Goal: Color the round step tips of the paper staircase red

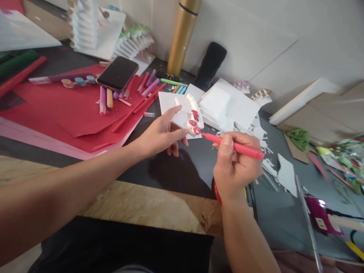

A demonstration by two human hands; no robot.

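Left of the card spreads red paper; behind the card stands a bottle. The left hand grips the card, white piece on top; the right hand pinches a pen, tip beside the piece's near end. Red colouring seems in hand; the next stroke probably calls for steadiness.

No lettering, brand, number or sign could be read. Pale patches noted on the magenta box at right; too small to be resolved as characters. Barrel of the red marker: no print made out. Red patches on the white piece: seen as colour, not as script. Phone: screen dark, no characters shown. Clear packaging at far right: blurred, any print illegible. Gold flask: no wording discerned.
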